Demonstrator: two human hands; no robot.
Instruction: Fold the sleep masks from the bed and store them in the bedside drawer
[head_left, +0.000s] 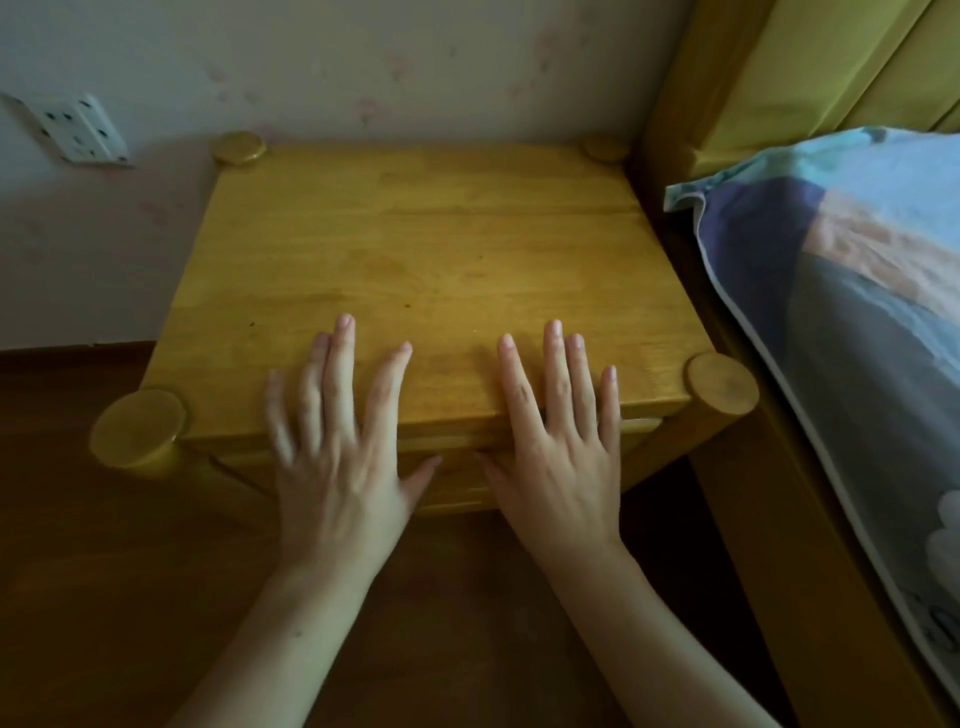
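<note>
A yellow wooden bedside table (426, 249) fills the middle of the view, its top bare. Both my hands are spread flat, palms down, over its front edge. My left hand (337, 447) is slightly blurred, fingers apart, holding nothing. My right hand (561, 441) lies beside it, fingers apart, also holding nothing. Between and below my hands a strip of the drawer front (452, 467) shows under the tabletop; the drawer looks shut. No sleep mask is in view.
The bed's wooden frame (810, 519) runs down the right side, with a blue patterned pillow (857, 322) on it and a yellow headboard (810, 67) behind. A white wall socket (78, 130) is at the upper left. Dark wooden floor (104, 571) lies below.
</note>
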